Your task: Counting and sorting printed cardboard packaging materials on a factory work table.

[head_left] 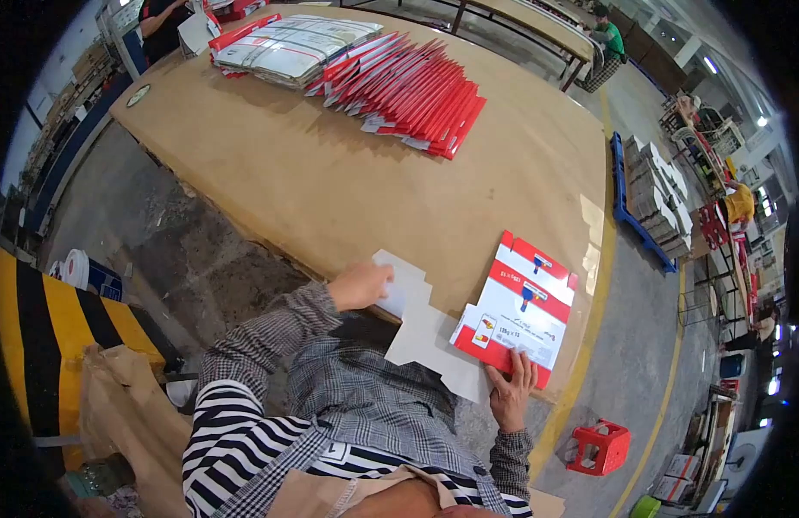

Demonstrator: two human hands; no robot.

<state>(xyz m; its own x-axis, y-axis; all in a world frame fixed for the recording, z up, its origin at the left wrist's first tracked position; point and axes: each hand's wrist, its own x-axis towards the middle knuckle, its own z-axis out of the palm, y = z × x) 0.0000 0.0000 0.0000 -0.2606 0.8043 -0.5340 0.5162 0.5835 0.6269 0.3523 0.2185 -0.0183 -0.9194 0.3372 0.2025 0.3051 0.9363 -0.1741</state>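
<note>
A partly folded carton blank lies at the table's near edge in front of me. Its printed red and white panel [529, 298] is on the right, and its plain pale inner side [442, 341] extends left, partly overhanging the edge. My left hand [362, 287] is closed at the plain left flap [404, 281], its fingers curled against the board. On the lower part of the printed panel, my right hand [513, 388] rests with fingers stretched out and the thumb apart. Whether any fingertip reaches under the board is hidden.
Farther back on the brown table [330, 181] lies a fanned row of red cartons [416, 91] beside a strapped white bundle [300, 47]. A red stool [600, 447] stands right, a striped yellow-black barrier [71, 337] left. A blue pallet [632, 203] holds stacked board; other people work beyond.
</note>
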